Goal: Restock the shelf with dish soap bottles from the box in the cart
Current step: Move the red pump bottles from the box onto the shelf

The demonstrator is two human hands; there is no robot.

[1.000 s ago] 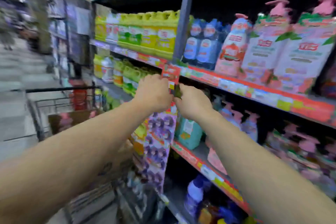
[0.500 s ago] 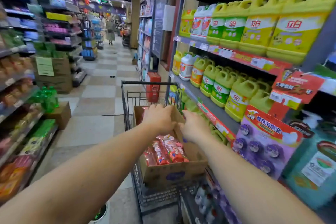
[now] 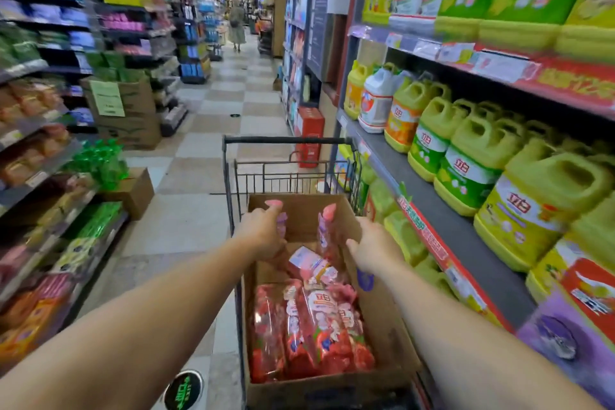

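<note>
Left hand point(image 3: 263, 231) gripping a pink-capped bottle point(image 3: 279, 215) at the box's point(image 3: 382, 319) far end, right hand point(image 3: 374, 248) gripping a second pink-capped bottle point(image 3: 326, 230) beside it, remaining bottles point(image 3: 309, 326) lying along the near edge

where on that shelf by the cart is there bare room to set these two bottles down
Bare grey shelf board runs along the front edge, between the red price strip and the row of yellow-green handled jugs. Behind it the jugs stand packed. The far end of the brown cardboard box is bare; its near end is crowded with red bottles.
</note>
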